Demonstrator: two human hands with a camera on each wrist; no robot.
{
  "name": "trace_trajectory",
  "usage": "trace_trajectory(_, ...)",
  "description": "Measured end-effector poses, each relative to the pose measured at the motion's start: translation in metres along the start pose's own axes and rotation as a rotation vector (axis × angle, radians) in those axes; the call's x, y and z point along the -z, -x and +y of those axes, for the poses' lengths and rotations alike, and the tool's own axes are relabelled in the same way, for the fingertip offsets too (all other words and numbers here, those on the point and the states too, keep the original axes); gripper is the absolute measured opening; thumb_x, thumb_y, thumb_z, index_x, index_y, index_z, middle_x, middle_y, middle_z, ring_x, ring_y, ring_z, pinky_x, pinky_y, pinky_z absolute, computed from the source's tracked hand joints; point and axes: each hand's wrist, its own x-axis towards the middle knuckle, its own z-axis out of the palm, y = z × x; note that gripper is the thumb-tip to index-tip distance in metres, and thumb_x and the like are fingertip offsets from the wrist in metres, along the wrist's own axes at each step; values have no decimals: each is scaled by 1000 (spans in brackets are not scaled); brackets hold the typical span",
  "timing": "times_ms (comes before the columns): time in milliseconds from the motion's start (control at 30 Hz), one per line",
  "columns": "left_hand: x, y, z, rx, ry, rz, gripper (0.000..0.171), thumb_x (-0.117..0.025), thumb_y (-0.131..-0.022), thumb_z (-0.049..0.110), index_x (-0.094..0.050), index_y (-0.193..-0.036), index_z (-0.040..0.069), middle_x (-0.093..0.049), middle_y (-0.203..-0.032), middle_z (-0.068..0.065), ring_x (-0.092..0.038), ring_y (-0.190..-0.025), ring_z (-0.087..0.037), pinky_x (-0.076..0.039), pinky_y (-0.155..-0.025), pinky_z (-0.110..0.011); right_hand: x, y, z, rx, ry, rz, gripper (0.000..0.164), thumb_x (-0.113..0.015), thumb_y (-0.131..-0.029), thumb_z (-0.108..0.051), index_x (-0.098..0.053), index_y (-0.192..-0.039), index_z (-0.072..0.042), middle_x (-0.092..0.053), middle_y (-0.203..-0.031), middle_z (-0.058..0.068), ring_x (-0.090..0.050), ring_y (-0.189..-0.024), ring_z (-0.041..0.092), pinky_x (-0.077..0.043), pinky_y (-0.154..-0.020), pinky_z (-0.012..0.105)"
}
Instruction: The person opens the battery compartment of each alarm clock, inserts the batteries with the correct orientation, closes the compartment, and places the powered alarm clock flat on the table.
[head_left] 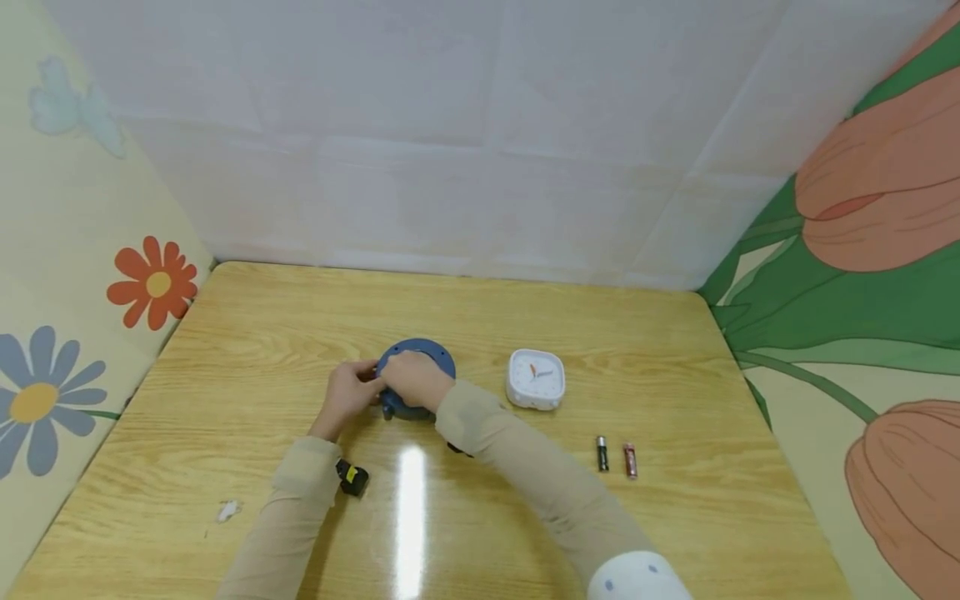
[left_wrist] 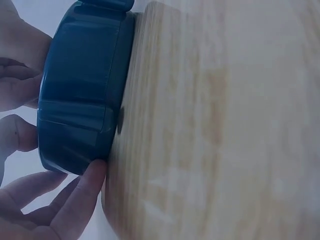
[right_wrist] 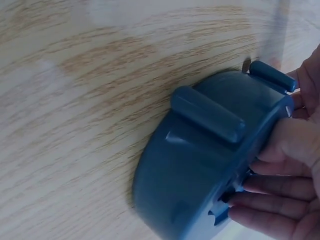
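Note:
A round, dark-blue plastic case (head_left: 420, 344) with stubby feet on its side lies flat on the wooden table. My left hand (head_left: 348, 392) grips its left edge, thumb near the upper rim and fingertips low on the side, as the left wrist view shows. Over the top face is my right hand (head_left: 415, 379). In the right wrist view its fingers (right_wrist: 270, 207) reach to a cut-out in the blue case (right_wrist: 185, 155); whether finger and thumb pinch something there is hidden.
A white square clock (head_left: 536, 379) stands to the right of the blue case. Nearer me lie a dark battery (head_left: 602, 454) and a red battery (head_left: 630, 460). At the front left is a small white scrap (head_left: 228, 510). A white wall (head_left: 480, 200) rises behind the table.

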Motion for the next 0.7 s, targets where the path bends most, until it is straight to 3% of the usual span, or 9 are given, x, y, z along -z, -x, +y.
trace_trajectory(367, -3, 2, 1, 16, 9, 15, 42, -60, -83, 7, -53, -121, -10, -58, -106, -28, -61, -82, -28, -54, -62, -27, -8, 4, 2, -41, -28, 4, 18, -58, -89, -16, -66, -105, -14, -62, -107, 2, -58, -97, 17, -47, -86, 29)
trace_trajectory(700, -1, 4, 1, 10, 1, 39, 41, -59, -82, 4, -53, -120, -11, -58, -105, -29, -61, -83, -28, -54, -60, -26, -15, 14, -5, -76, -3, 120, 15, -54, -91, -17, -67, -98, -14, -65, -94, 1, -61, -85, 16, -51, -75, 29)
